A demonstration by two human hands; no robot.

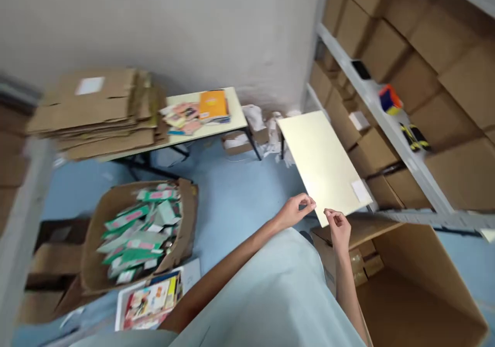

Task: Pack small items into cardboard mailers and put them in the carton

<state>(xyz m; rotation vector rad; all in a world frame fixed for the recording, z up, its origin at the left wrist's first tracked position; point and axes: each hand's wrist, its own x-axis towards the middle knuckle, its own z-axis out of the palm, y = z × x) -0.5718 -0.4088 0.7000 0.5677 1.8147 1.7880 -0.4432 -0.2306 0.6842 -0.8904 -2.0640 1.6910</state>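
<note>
My left hand [296, 210] is curled with thumb and fingers pinched together, just left of the near edge of a small cream table [323, 164]. My right hand [338, 226] is also pinched, just below that table edge and above an open cardboard box [406, 285]. What either hand pinches, if anything, is too small to make out. A small white label [360, 189] lies on the table's near right corner.
A box of green and pink packets [139, 228] stands on the blue floor at left, with printed booklets [152, 300] below it. Flattened cartons [93, 112] and an orange book [212, 104] lie on a far table. Shelves of cardboard boxes [417, 79] fill the right.
</note>
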